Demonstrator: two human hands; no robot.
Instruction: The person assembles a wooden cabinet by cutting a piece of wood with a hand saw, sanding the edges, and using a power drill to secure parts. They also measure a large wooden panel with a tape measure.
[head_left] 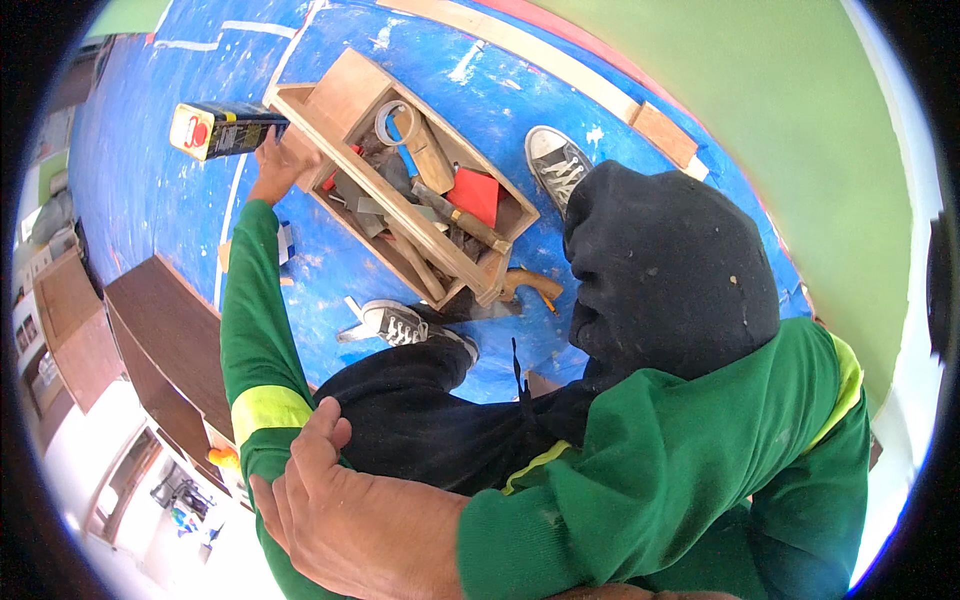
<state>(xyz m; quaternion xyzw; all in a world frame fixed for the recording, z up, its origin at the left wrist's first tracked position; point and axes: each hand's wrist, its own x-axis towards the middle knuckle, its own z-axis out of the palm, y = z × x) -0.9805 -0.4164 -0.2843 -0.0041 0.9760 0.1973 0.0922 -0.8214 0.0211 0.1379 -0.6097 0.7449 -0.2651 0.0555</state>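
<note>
Beneath everything spreads the blue, paint-flecked floor [130, 190], probably covered so that you can set things straight down on it. The open wooden toolbox [345, 90] stands there close to your sneakers [560, 165], likely for easy reach, its long bar dividing the contents into two compartments and perhaps serving as a handle. A handsaw [533, 284] lies by its near end, outside it, presumably too long to fit. The dark tin [230, 130] is just beyond the toolbox's left side, outside it too, and your left hand [283, 163] reaches to its toolbox-facing end, which suits steadying it. Your right hand [350, 505] lies across in front of your left sleeve [262, 330], fingers loosely bent with no object showing. Your hands hide their own undersides, so I cannot tell whether the left fingers grip the tin or merely touch it, nor whether the right ones close on cloth. Inside the toolbox, the wooden block [430, 165] and red sheet [474, 196] lie uppermost, handy to pick out.
</note>
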